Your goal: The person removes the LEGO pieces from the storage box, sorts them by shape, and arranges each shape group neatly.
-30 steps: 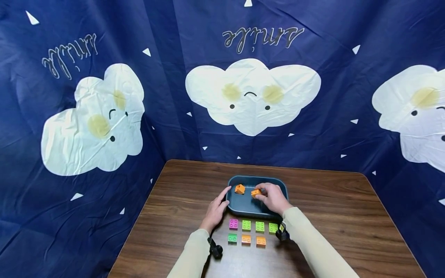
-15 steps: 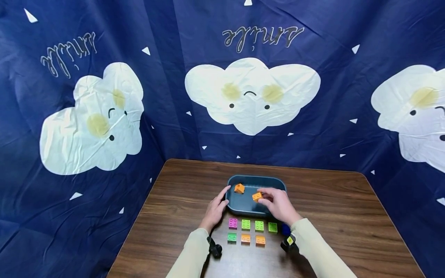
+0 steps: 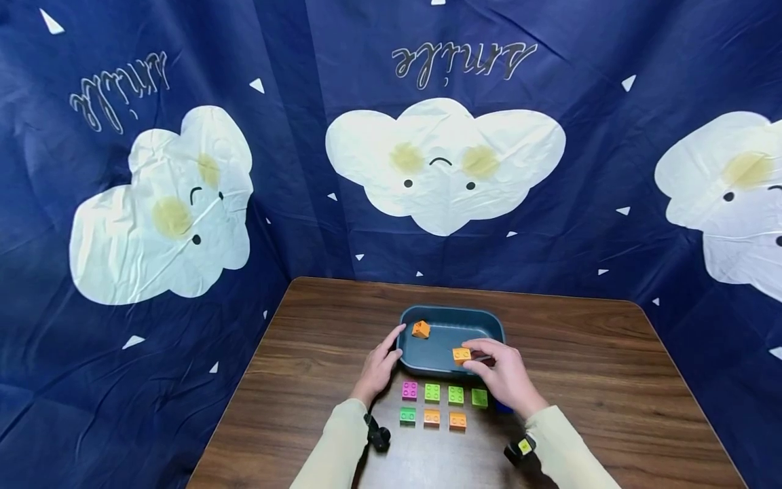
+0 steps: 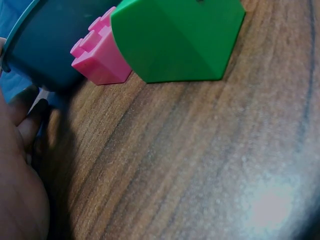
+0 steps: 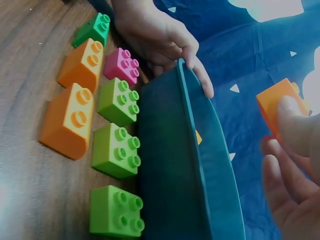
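Between thumb and fingers, my right hand (image 3: pixel 504 373) pinches an orange toy building brick (image 3: pixel 461 355) over the near right part of a dark blue-green tray (image 3: pixel 427 370). The brick's studs show in the head view. Against the tray's left rim lies my left hand (image 3: pixel 377 370), index finger and thumb stretched to the edge; its other fingers are partly hidden. An orange brick with a sloped side (image 3: pixel 421 329) lies in the tray's far left. In the left wrist view, a green brick (image 4: pixel 180 40) and a pink brick (image 4: pixel 105 60) stand near that hand.
In front of the tray stand two rows of bricks, including several lime ones (image 3: pixel 455 394) and two orange ones (image 3: pixel 432 417). A blue brick (image 3: pixel 504 407) is mostly hidden under my right forearm. Dark blue cloth (image 3: pixel 293 224) hangs behind the wooden table (image 3: pixel 330 312).
My right hand has moved toward me and slightly right, lifting the orange brick from the tray and turning it. The left hand keeps its place at the rim.
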Motion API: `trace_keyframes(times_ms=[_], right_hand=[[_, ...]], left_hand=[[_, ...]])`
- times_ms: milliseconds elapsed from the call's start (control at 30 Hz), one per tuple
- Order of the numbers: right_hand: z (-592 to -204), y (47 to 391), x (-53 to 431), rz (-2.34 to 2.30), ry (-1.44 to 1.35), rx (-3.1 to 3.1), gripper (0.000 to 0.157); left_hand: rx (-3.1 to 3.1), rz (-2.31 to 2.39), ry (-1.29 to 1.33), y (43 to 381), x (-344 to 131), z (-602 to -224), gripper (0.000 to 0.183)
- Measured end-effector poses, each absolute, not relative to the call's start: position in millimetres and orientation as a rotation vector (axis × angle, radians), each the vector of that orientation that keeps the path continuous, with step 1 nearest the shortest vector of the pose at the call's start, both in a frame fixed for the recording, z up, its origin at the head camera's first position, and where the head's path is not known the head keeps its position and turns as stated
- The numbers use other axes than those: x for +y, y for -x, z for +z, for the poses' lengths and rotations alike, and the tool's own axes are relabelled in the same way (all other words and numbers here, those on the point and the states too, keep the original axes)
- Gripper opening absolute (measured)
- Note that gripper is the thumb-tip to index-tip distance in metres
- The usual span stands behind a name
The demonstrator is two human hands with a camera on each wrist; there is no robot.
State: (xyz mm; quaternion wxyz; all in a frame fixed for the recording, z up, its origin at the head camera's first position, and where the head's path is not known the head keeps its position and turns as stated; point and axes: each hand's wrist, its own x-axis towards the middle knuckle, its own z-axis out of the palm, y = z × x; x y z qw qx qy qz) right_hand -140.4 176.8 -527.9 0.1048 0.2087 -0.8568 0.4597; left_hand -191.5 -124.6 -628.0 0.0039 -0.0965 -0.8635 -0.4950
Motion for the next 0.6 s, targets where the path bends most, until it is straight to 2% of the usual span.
trace_keyframes(times_ms=[600], right_hand=[[-569.2,86.0,195.1,1.225,-0.503,-2.489,0.036]], left_hand=[[-2.719,-1.557,0.300,193.8,-125.9,-630.1,0.057]])
